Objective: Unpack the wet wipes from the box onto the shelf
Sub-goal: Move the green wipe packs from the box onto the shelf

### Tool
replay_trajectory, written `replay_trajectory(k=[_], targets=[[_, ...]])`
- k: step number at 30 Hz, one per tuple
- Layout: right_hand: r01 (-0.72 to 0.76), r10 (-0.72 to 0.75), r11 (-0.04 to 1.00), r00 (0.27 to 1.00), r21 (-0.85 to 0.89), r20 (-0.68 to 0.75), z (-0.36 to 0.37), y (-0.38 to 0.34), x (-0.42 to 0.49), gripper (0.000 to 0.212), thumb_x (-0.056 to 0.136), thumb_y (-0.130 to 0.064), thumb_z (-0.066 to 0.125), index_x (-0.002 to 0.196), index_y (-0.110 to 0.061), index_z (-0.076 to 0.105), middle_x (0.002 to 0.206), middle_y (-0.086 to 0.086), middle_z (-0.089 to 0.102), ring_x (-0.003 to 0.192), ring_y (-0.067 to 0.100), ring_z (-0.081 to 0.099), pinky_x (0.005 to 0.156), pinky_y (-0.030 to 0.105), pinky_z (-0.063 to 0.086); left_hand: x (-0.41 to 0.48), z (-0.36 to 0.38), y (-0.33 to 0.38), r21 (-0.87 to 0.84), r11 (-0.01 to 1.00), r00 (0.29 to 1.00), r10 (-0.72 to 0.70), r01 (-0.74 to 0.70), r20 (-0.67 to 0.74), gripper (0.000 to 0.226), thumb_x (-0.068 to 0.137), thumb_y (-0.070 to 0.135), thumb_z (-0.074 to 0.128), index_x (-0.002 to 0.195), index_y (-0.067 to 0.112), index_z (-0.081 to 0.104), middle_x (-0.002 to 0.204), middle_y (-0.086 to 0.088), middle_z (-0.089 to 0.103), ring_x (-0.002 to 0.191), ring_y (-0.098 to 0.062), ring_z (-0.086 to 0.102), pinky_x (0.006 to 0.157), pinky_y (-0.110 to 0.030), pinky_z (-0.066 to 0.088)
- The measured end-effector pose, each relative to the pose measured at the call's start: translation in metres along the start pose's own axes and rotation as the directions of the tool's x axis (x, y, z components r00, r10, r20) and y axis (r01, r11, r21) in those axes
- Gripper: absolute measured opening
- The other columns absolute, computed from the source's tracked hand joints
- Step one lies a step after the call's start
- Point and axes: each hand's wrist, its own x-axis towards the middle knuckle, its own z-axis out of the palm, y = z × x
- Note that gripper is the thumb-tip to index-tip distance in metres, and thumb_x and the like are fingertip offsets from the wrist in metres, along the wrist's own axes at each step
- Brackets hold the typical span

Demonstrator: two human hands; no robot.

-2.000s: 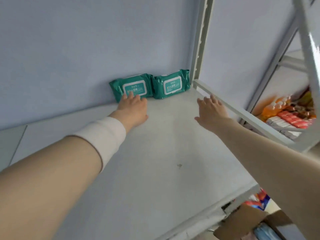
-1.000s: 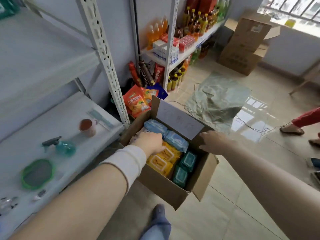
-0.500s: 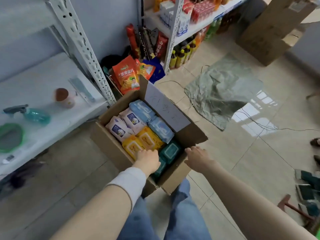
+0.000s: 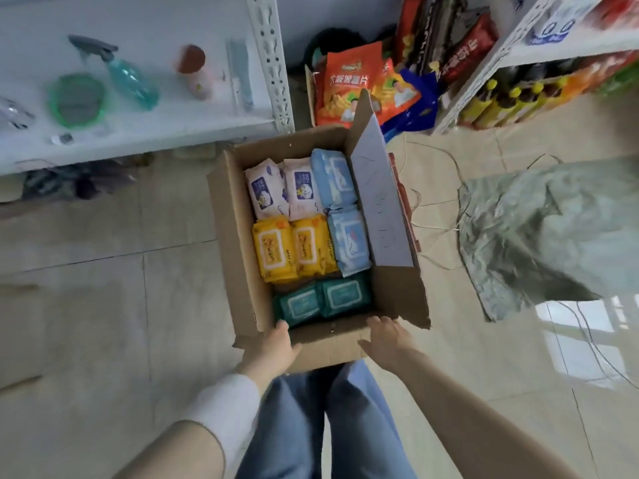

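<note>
A brown cardboard box (image 4: 230, 236) stands open on the tiled floor in front of my legs. It holds wet wipe packs in rows: two green packs (image 4: 325, 300) nearest me, two yellow packs (image 4: 290, 250) in the middle, two white packs (image 4: 280, 191) at the far side and two light blue packs (image 4: 342, 209) along the right. My left hand (image 4: 271, 349) rests against the box's near wall, thumb up at the rim by the left green pack. My right hand (image 4: 387, 337) touches the same wall further right, fingers relaxed. Neither hand holds a pack.
A white shelf (image 4: 138, 133) at upper left carries a spray bottle (image 4: 128, 77), a green lid and a cup. Snack bags (image 4: 349, 88) lie behind the box. A second rack of bottles (image 4: 501, 102) stands at upper right. A grey-green plastic sheet (image 4: 539, 229) and loose wires cover the floor to the right.
I have turned from the upper shelf, where two green packs stand, down to the box. My left hand has drawn back from the green packs to the near wall; my right hand stays at it.
</note>
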Motion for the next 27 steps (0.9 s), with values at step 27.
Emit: replay_trajectory(k=[27], targets=[[-0.225, 0.221, 0.843, 0.973, 0.489, 0.067, 0.086, 0.046, 0.266, 0.073, 0.07, -0.048, 0.075, 0.125, -0.006, 0.051, 0.127, 0.012, 0.056, 0.115, 0.027, 0.055, 0.09, 0.031, 0.046, 0.272, 0.093, -0.016, -0.726, 0.617, 0.919, -0.392, 0.303, 0.05, 0.088, 0.078, 0.031, 0.073, 0.139, -0.004, 0.02, 0.141, -0.02, 0.037, 0.13, -0.034, 0.04, 0.105, -0.041, 0.038]])
